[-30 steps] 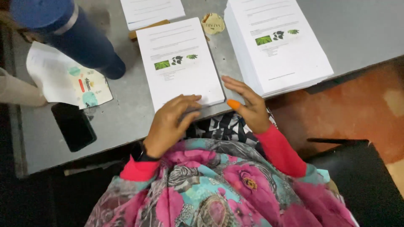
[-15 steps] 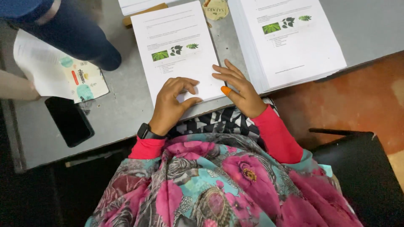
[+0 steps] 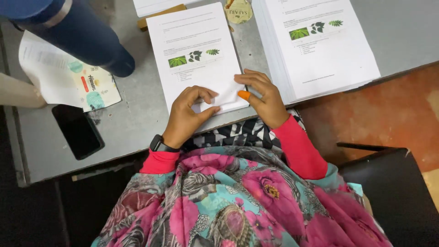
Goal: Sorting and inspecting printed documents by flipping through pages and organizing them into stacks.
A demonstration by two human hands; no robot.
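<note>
At the bench's near edge, the left hand (image 3: 187, 114) curls, fingers pinching the printed sheet's (image 3: 196, 55) bottom corner; the right hand (image 3: 263, 98) lies flat, fingers spread on it.

On the tabletop (image 3: 141, 114) a sheet of paper (image 3: 196, 55) lies in the middle, its near edge under both hands — the left hand (image 3: 187, 116) on the near left corner, the right hand (image 3: 260, 98) on the near right corner. A tall stack of paper (image 3: 324, 45) sits just to the right. Well to the left lie a leaflet (image 3: 64, 73) and, nearer the front edge, a phone (image 3: 77, 131). Behind the sheet — a round tag (image 3: 238, 10).
</note>
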